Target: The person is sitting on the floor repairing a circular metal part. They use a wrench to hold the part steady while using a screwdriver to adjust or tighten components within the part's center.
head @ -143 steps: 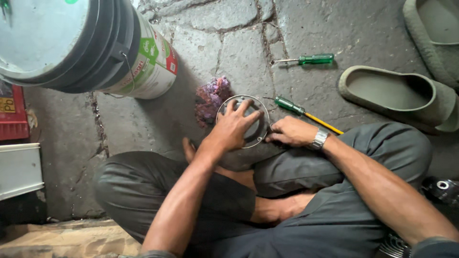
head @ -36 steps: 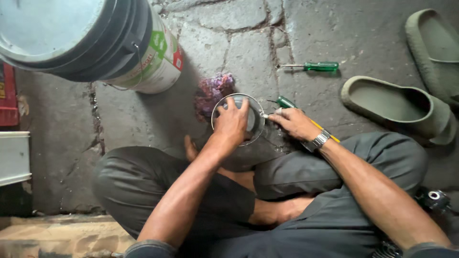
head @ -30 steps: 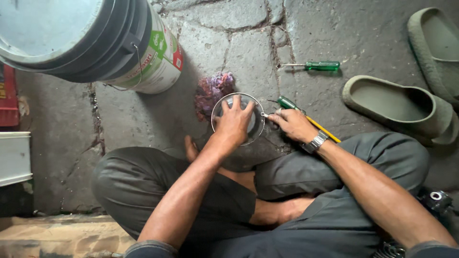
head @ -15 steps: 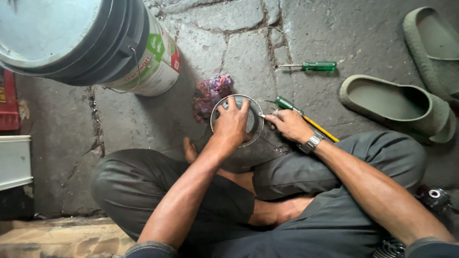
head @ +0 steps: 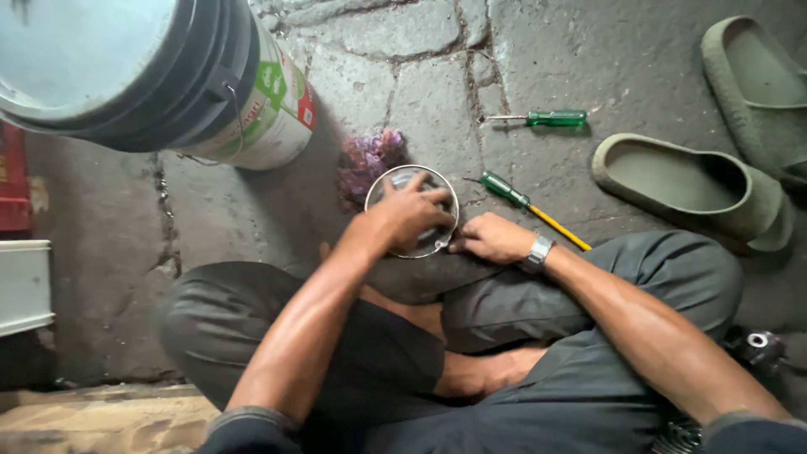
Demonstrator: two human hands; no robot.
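Observation:
I sit cross-legged on a stone floor. A round metal-rimmed part (head: 400, 179) rests on my knee. My left hand (head: 412, 217) lies spread over it, fingers gripping its rim. My right hand (head: 489, 239), with a wristwatch, is closed at the part's right edge; whatever it pinches is hidden. A green-handled screwdriver with a yellow shaft (head: 525, 202) lies just beyond my right hand. A smaller green screwdriver (head: 542, 118) lies farther out.
Stacked buckets (head: 168, 76) stand at the upper left. A purple rag (head: 368, 157) lies behind the round part. Two green slippers (head: 698, 181) sit at the right. A white box (head: 23, 286) and a red crate (head: 13, 181) are at the left edge.
My left hand has shifted slightly on the round part. My right hand has stayed at its right edge. The view has tilted a little.

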